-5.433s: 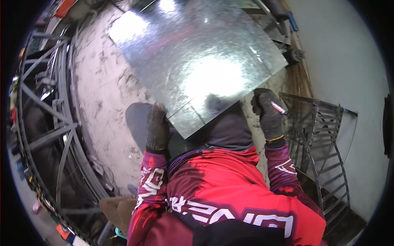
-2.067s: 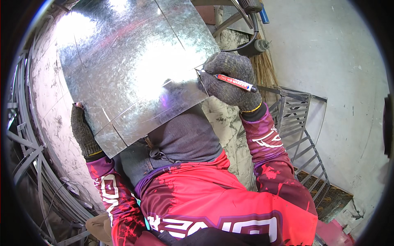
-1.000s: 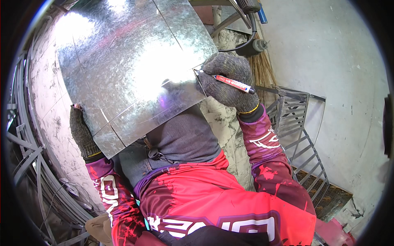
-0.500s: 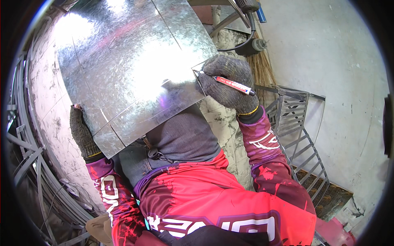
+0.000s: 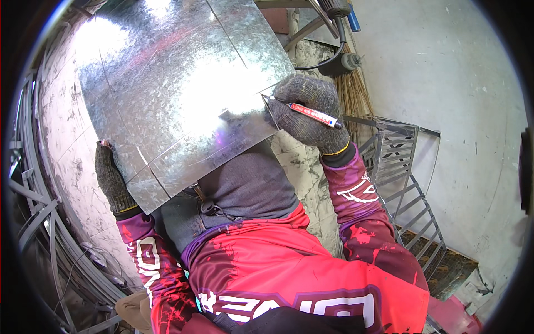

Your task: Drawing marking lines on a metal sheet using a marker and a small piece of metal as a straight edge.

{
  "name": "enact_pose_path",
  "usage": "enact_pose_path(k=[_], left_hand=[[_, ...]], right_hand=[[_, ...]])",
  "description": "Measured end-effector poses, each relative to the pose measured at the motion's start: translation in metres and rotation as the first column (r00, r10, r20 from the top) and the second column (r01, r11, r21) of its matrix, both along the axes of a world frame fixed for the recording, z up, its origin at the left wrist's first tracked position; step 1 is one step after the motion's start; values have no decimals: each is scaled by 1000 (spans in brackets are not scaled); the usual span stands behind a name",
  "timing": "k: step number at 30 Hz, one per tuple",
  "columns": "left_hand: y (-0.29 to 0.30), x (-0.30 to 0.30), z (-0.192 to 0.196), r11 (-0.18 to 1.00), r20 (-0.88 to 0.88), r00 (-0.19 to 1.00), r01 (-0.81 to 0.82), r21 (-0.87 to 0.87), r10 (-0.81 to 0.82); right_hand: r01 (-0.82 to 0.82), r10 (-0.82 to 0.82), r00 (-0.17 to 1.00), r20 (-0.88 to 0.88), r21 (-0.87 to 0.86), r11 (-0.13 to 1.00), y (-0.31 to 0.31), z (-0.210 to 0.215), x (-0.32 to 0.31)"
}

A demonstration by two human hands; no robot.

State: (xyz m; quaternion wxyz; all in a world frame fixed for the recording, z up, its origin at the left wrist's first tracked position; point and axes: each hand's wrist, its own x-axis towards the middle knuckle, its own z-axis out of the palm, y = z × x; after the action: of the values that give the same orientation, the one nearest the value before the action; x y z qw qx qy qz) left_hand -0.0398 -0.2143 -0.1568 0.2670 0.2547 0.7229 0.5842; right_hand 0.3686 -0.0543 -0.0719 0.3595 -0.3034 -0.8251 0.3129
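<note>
The metal sheet (image 5: 161,128) lies over your lap (image 5: 247,181); your right hand (image 5: 308,106) pinches the marker (image 5: 313,114) by the sheet's right edge. Your left hand (image 5: 111,178) meets the left edge, its grip hidden. Shifting your lap could tilt the sheet, jogging the marker.

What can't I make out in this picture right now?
All in the head view:
Far end of the metal sheet: cut off by the top edge.
Any marks in the sheet's bright patch: washed out by glare.
Part of the left hand: hidden by the sheet.
Tip of the marker: too small to tell whether it touches.
Underside of the right hand: hidden by its gloved back.
</note>
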Motion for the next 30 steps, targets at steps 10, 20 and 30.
enact_pose_path(k=[10,20,30], left_hand=[[0,-8,-5,999,64,997,-29,-26,30],[-1,-8,-5,1000,4,1000,-13,-18,13],[-3,-9,-7,1000,-35,999,5,-15,-6]], right_hand=[[-61,56,992,117,36,997,3,14,-1],[-70,37,982,184,172,983,2,17,-1],[-77,50,984,174,151,986,3,16,-1]])
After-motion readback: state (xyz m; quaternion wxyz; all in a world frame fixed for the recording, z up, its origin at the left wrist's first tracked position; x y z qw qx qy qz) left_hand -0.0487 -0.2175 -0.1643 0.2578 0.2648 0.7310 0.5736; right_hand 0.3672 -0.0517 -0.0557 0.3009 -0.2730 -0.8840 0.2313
